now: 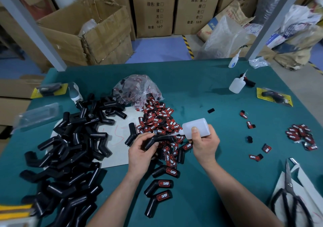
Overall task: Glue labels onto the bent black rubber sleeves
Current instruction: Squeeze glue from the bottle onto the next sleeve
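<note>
Left hand [141, 149] grips a bent black sleeve [161, 139], fingers curled round its lower-left end. The sleeve's long axis runs lower left to right, bend uppermost. Right hand [204, 142] clasps the glue bottle [197, 126], thumb across its body and nozzle aimed left along the sleeve; tip contact appears likely but is not resolved. The held sleeve lies between the hands, above the label heap [160, 120]. Labelled sleeves [161, 184] rest between the forearms. Unlabelled sleeves [70, 148] crowd the left side. Bare green table [218, 104] stays open to the right, short of the scissors [290, 197] near that edge.
</note>
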Demonstrator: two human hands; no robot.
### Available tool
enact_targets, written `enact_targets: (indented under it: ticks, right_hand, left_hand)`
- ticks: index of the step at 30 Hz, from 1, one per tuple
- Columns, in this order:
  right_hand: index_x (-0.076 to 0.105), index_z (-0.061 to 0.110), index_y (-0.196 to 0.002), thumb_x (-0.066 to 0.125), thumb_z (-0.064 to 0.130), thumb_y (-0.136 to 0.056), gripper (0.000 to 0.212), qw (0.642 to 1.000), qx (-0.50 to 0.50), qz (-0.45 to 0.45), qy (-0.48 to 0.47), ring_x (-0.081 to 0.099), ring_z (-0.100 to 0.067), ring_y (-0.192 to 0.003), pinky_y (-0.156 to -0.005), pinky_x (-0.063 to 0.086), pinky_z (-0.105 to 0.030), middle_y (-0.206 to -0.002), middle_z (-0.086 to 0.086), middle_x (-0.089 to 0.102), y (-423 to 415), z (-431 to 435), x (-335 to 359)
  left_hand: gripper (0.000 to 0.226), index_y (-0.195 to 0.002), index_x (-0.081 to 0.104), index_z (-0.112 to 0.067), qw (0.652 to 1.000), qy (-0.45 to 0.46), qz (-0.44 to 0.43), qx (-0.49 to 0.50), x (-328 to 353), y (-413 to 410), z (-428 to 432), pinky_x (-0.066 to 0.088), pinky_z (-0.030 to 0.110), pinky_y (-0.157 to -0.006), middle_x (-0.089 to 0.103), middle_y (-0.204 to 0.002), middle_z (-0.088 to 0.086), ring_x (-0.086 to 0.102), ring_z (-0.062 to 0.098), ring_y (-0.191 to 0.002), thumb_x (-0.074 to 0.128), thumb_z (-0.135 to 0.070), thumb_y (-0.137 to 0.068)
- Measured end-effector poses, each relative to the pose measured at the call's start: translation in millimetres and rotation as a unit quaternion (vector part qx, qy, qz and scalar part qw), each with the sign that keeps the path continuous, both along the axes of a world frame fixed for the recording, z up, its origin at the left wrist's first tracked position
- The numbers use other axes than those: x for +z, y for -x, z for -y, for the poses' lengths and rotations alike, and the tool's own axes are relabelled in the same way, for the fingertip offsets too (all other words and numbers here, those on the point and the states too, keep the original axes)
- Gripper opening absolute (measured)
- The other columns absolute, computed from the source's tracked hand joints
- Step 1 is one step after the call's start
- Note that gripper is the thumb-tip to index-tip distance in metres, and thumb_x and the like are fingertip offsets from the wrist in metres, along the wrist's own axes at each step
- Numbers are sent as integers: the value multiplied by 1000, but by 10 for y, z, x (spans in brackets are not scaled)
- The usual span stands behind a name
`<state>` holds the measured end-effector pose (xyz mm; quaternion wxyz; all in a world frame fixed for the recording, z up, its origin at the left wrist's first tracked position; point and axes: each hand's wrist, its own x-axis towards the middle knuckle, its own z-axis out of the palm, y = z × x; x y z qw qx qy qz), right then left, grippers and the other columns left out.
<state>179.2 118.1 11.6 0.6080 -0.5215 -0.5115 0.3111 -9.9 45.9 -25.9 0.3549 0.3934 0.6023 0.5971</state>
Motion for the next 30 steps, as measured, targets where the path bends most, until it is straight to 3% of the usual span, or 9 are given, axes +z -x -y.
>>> enact_targets:
  ticks: [6,11,15,21,27,30]
  right_hand:
    - [52,30,-73,64,45,-77,20,1000,-10,5,-3,53,3,-59,-55,41,-11,-65,13,54,-12,-9,-4]
    - [52,27,-73,64,46,-78,23,1000,-4,21,-5,50,-4,-59,-54,42,-23,-65,9,53,-10,0,-21]
    - [52,31,-75,64,46,-78,19,1000,-14,14,-10,54,3,-60,-55,41,-13,-67,12,54,-28,-13,-6]
    - [50,34,-74,64,45,-79,18,999,-9,35,-24,51,3,-60,-55,39,-12,-65,14,52,-22,-2,4]
    - [51,34,-75,64,46,-78,18,999,-15,25,-22,51,3,-60,-56,40,-15,-66,13,53,-31,-10,-2]
    - [50,35,-75,63,44,-78,16,999,-11,27,-29,52,6,-60,-57,39,-9,-66,14,52,-20,-5,15]
  left_hand:
    - [52,-105,76,-45,1000,-3,-10,-2,-18,6,-4,50,25,-104,71,-117,-11,67,15,-117,80,3,-86]
    - [52,-104,76,-45,1000,-2,-9,2,-1,4,-3,51,18,-98,71,-117,-12,67,10,-115,79,3,-86]
    - [53,-102,76,-46,1000,-7,3,7,20,-6,0,52,11,-89,71,-115,-12,68,7,-110,79,5,-86]
    - [53,-101,76,-46,1000,-7,5,10,30,-8,2,52,9,-83,71,-115,-12,68,6,-108,79,5,-86]
    - [55,-102,76,-47,1000,-6,-5,9,21,-10,-4,49,13,-95,71,-115,-14,67,7,-112,79,5,-85]
    - [55,-102,76,-47,1000,-7,-10,11,19,-9,-10,48,16,-101,71,-115,-14,66,8,-114,79,6,-85]
